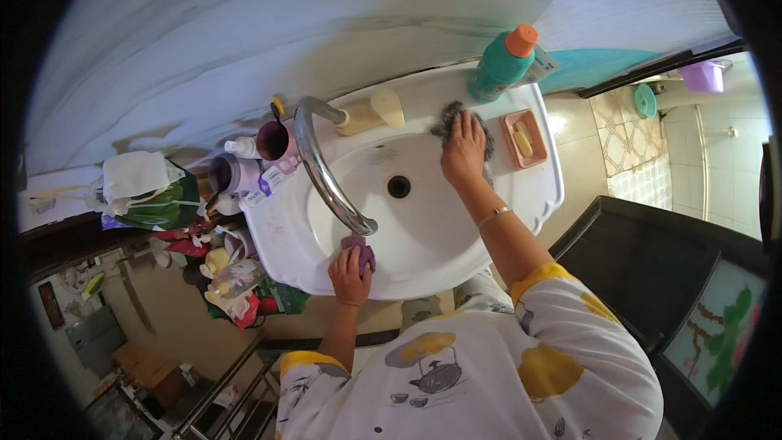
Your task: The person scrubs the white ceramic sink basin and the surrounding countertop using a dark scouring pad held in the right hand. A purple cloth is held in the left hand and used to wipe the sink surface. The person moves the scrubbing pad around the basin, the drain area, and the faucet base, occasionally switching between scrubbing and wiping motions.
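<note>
My right hand presses a dark grey, wet-looking scrubbing cloth onto the back right rim of a white washbasin. Its fingers lie together over the cloth, and their tips partly sink into it. At the basin's front left edge, my left hand is closed on a crumpled purple cloth. Above that cloth ends the curved chrome spout of the tap. A pink soap dish with a yellow soap bar sits right of my right hand.
A teal bottle with an orange cap stands on the back right rim. Cups and a white tube crowd the left end. Bags and bottles hang below left. A dark cabinet is at the right; the drain is uncovered.
</note>
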The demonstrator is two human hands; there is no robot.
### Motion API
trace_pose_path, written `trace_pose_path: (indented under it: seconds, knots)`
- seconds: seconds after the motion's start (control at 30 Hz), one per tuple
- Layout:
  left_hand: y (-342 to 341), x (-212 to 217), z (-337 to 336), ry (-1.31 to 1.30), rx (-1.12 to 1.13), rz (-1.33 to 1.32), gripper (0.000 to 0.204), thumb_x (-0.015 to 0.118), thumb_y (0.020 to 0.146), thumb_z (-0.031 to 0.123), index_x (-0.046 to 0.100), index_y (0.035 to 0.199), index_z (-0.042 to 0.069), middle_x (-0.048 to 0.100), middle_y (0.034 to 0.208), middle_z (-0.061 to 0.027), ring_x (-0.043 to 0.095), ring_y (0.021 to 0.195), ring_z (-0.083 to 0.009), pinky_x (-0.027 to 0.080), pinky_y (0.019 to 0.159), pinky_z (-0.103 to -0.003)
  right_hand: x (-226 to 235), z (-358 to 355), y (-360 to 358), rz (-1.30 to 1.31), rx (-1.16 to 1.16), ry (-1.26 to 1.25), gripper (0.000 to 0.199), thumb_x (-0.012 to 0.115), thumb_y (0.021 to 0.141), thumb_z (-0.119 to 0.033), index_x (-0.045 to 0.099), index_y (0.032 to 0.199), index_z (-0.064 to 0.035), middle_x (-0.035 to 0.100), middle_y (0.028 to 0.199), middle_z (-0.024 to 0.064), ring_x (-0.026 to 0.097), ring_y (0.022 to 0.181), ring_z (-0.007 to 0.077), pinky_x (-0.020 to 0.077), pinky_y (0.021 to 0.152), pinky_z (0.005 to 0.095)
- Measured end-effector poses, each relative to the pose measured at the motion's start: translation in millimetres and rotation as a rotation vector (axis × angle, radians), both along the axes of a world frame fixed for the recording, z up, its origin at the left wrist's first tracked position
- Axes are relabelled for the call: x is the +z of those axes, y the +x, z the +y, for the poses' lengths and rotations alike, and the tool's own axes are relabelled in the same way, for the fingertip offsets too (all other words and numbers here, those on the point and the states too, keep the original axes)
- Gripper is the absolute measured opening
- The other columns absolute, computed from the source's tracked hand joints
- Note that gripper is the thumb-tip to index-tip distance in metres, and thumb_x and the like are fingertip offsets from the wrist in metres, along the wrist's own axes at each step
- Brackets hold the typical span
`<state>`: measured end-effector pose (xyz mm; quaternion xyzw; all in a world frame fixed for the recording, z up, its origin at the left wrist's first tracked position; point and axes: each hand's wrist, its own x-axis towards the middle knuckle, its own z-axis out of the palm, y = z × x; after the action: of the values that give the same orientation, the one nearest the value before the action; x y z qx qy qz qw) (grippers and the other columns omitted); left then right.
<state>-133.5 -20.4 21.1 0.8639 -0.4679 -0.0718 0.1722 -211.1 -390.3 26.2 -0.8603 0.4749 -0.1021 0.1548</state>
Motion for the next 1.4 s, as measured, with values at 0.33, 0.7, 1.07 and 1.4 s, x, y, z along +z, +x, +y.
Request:
trace_pose_path:
  seconds: [0.33, 0.7, 1.07, 1.4]
  knots:
    - [-1.8, -0.7, 1.7, 0.020, 0.005, -0.014, 0.050, 0.062, 0.083, 0.026, 0.053, 0.129, 0.008, 0.054, 0.124, -0.0158, 0.049, 0.115, -0.0369, 0.034, 0.099, -0.050, -11.9, -14.8, 74.1, -0.084, 0.277, 0.009, 0.052, 0.047, 0.088, -0.016, 0.044, 0.138, -0.0009, 0.040, 0.145, 0.0145, 0.031, 0.137, 0.0326, 0.0219, 0.115, 0.0444]
    - [1.4, 4.3, -4.5, 0.041, 0.001, -0.010, 0.049, 0.061, 0.083, 0.026, 0.054, 0.127, 0.008, 0.055, 0.122, -0.0144, 0.049, 0.115, -0.0359, 0.035, 0.098, -0.050, -8.6, -20.7, 30.8, -0.169, 0.280, -0.036, 0.059, 0.056, 0.078, -0.004, 0.049, 0.136, -0.0087, 0.043, 0.145, 0.0090, 0.040, 0.131, 0.0323, 0.0325, 0.106, 0.0449]
    - [0.8, 4.2, -0.5, 0.037, -0.001, -0.025, 0.049, 0.062, 0.082, 0.027, 0.054, 0.127, 0.008, 0.055, 0.123, -0.0141, 0.050, 0.115, -0.0352, 0.035, 0.097, -0.050, 6.2, -19.3, 16.7, 0.030, 0.283, -0.014, 0.050, 0.052, 0.082, -0.006, 0.052, 0.132, -0.0115, 0.047, 0.139, 0.0033, 0.043, 0.126, 0.0295, 0.0327, 0.105, 0.0448]
    - [3.9, -0.6, -7.6, 0.010, -0.015, -0.033, 0.051, 0.063, 0.081, 0.027, 0.053, 0.128, 0.009, 0.055, 0.123, -0.0140, 0.050, 0.114, -0.0350, 0.035, 0.097, -0.050, -1.2, -30.4, 73.0, -0.007, 0.359, -0.091, 0.048, 0.052, 0.082, -0.008, 0.054, 0.130, -0.0122, 0.049, 0.133, 0.0055, 0.044, 0.124, 0.0296, 0.0336, 0.102, 0.0462]
